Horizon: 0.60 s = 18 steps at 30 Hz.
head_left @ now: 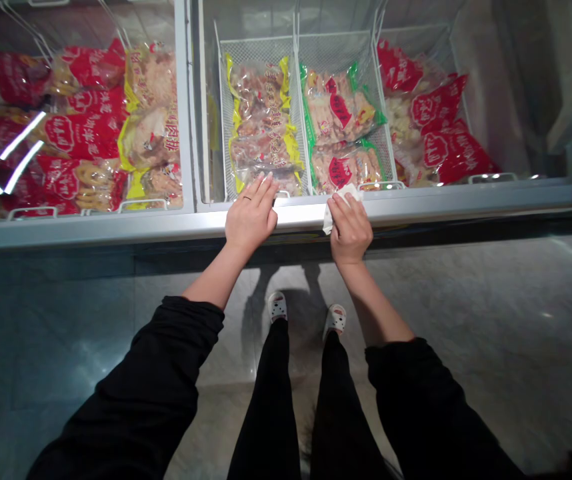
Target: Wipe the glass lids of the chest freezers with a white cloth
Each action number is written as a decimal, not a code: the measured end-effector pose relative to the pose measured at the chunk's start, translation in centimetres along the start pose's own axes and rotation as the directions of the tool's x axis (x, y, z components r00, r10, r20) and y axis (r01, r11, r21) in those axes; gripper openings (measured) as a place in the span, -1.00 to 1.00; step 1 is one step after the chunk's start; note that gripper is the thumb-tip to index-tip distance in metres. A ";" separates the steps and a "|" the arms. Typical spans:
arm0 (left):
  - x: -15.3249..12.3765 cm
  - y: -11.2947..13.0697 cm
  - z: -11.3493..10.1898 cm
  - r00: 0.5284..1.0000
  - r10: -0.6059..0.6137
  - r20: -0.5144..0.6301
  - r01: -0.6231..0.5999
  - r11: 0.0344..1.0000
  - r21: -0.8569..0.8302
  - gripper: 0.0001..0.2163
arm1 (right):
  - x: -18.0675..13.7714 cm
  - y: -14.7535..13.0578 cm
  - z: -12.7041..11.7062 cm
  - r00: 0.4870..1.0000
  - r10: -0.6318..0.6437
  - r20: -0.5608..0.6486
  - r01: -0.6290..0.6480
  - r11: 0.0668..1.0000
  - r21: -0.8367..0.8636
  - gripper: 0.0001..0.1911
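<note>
My left hand [252, 215] lies flat, fingers stretched out, on the front rim [416, 203] of a chest freezer; a ring is on one finger. Beside it, my right hand [350, 227] presses a small white cloth [339, 200] against the same rim, fingers closed over it. Just beyond my hands stand wire baskets: one holds yellow-edged food bags [261, 120], the neighbouring one green-edged bags [341, 127].
Red food bags [441, 133] fill the basket at the right. A closed glass lid [76, 107] at the left covers more red and yellow bags. Below is a grey tiled floor [491, 320], with my legs and white shoes [279, 307].
</note>
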State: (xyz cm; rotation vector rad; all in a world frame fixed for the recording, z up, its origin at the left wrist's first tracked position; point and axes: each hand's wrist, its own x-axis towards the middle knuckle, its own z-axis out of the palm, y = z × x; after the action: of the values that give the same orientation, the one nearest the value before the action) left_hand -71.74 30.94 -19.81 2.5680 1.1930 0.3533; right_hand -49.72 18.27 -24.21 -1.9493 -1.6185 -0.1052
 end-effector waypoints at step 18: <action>8.0 12.1 3.9 0.985 0.045 0.165 -0.013 0.982 -0.190 -0.37 | -0.4 5.0 -2.7 0.999 -0.030 -0.031 0.030 1.000 -0.008 -0.47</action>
State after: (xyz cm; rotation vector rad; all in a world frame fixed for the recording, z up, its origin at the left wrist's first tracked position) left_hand -56.92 29.04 -18.34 2.4010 1.0118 0.2373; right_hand -44.39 16.18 -24.09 -1.9199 -1.6303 -0.1527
